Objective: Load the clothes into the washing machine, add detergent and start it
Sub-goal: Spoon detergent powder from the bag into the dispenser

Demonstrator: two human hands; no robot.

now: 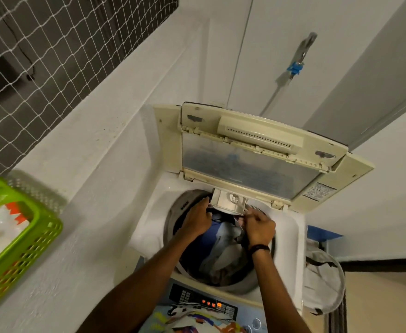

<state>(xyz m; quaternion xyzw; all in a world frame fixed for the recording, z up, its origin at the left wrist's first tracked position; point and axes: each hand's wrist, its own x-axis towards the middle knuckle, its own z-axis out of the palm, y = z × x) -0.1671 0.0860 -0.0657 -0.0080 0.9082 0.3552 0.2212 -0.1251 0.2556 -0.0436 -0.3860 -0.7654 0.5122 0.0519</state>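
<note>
Two hands of ours met at the detergent drawer (228, 203), which stuck out over the drum's back rim. Our left hand (198, 218) gripped its left side and our right hand (259, 227) pinched its right corner with curled fingers. Below lay the clothes (223, 246) in the washing machine (149, 227), with its lid (245, 169) raised behind. A green basket (29, 251) sat on the white ledge (77, 212) to the left, a laundry bag (322, 282) stood to the right, and a tap (304, 51) hung on the wall.

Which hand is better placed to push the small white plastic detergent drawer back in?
Probably the left hand: its fingers hold the left edge of the white plastic detergent drawer. The right hand is curled by the front right corner, and whether it pinches something is unclear.
</note>
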